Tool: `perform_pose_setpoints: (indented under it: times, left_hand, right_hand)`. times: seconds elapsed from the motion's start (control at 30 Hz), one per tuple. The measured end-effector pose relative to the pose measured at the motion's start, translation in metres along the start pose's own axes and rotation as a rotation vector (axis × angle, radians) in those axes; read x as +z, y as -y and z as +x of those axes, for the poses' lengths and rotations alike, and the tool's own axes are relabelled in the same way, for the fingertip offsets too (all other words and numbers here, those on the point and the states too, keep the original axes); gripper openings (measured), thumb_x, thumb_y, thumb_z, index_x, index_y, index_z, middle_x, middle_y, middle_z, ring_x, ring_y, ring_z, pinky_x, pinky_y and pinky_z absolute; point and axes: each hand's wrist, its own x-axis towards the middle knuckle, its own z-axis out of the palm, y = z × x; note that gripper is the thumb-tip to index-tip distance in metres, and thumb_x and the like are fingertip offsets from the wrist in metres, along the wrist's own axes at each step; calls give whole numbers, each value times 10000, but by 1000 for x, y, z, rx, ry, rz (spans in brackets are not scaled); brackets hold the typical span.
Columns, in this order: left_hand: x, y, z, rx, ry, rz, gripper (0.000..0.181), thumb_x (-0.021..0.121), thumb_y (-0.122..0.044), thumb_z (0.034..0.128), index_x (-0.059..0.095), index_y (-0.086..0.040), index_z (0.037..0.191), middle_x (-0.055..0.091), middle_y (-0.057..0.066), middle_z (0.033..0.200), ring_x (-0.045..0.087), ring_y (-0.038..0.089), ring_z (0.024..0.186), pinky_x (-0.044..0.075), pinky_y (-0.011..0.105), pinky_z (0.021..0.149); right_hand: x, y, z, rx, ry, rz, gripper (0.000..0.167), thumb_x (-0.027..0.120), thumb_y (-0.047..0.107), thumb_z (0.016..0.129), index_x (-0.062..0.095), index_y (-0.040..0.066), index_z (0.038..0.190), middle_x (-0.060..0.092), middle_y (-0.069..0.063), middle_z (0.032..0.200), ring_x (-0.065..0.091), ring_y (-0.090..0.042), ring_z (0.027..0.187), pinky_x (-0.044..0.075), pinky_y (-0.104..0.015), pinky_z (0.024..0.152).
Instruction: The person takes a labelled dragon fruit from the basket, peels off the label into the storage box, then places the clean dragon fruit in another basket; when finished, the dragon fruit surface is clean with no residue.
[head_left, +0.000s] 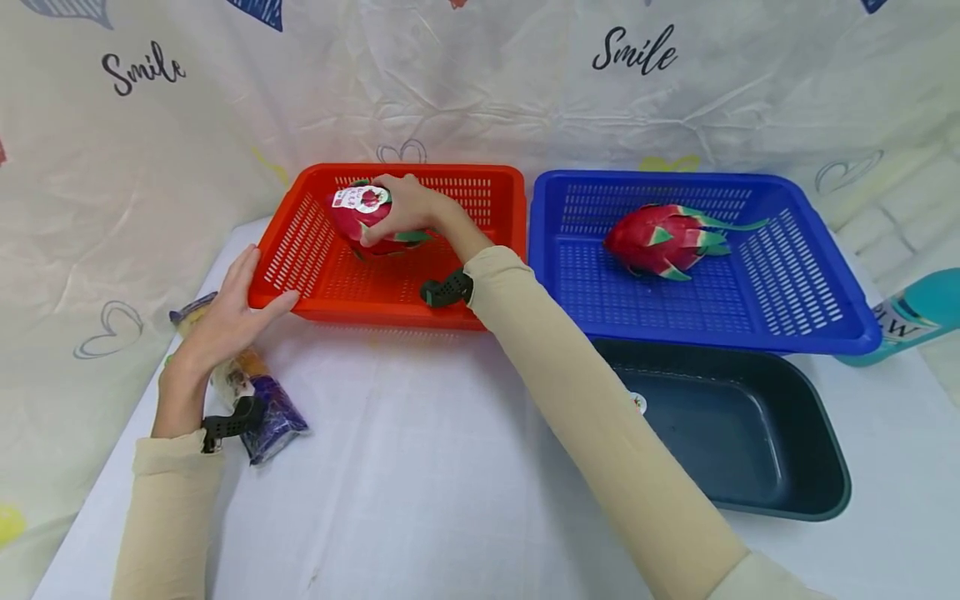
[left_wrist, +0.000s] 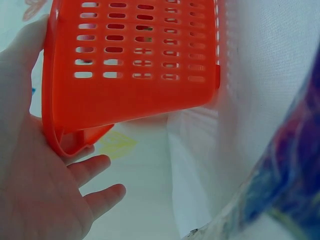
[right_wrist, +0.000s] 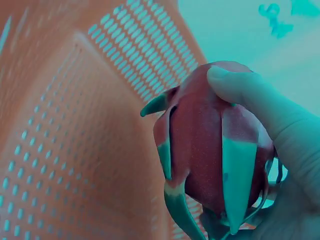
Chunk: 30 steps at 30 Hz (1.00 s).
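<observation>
We see two baskets of moulded plastic with slotted walls and rolled rims, the red basket (head_left: 352, 312) at left and the blue basket (head_left: 588, 304) at right. A smooth, dark tub (head_left: 750, 433) with rounded corners sits in front of the latter. The fruit (head_left: 351, 227) is an oval, pink-red dragon fruit with leathery, green-tipped scales and a paper label (head_left: 362, 198); a second dragon fruit (head_left: 648, 240) of similar form lies on its side in the blue basket. A glossy, crinkled packet (head_left: 279, 417) lies at the left beside the left wrist, and a teal bottle (head_left: 911, 317) stands at the far right.

The two rims run close together, with a narrow gap between. The blue basket's front edge overhangs the tub's rear edge. White cloth covers the tabletop (head_left: 390, 467), a broad stretch of which separates packet from tub. Within the red basket, we note bare floor in front of the fruit.

The right hand (head_left: 405, 207) has its grip closed about the fruit inside the red basket, thumb against the skin; whether the fruit touches the floor we cannot tell. The left hand (head_left: 228, 321) is spread at the red basket's left front corner, fingers extended, touching the rim.
</observation>
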Motion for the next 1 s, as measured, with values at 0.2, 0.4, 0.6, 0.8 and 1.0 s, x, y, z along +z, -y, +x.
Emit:
perform_pose_setpoints:
  times: [0.2,0.4,0.6,0.8,1.0]
  left_hand:
    - [-1,0,0,-2,-6,-8,937,556,-487,928,-79,-223,1564,-87,43,1648,124,404,1460,309,710,1048]
    - [1,-1,-1,-3,-7,-10,934,546,-515,927,-71,-225,1566,-63,48,1648,157,394,1446,373,685,1019]
    - [0,-2,-3,-8,-13,4,937,550,-513,927,-82,-242,1564,-55,67,1647,157,409,1448,384,695,997]
    - [2,-1,-2,14,-27,7,913,575,-483,924,-33,-265,1569,55,96,1627,252,368,1385,476,640,934]
    - [3,-1,-2,34,-37,2,897,579,-470,922,-4,-263,1570,83,90,1620,294,358,1347,483,614,940]
  right_hand:
    - [-12,32,-20,-150,-106,-87,915,739,531,735,288,266,1486,356,-43,1451,350,-162,1295,458,-237,951]
    - [-14,51,-55,-206,-246,-98,921,757,550,700,323,290,1469,374,-32,1417,384,-114,1265,477,-171,903]
    - [-6,55,-110,-312,-340,-42,959,802,495,697,314,281,1493,370,-24,1411,359,-106,1290,500,-144,893]
    - [1,52,-170,-349,-346,75,984,820,446,707,290,276,1518,370,-30,1380,380,-115,1290,514,-166,910]
    - [20,41,-215,-359,-321,228,953,860,348,691,345,248,1487,385,-17,1338,390,-99,1268,546,-210,875]
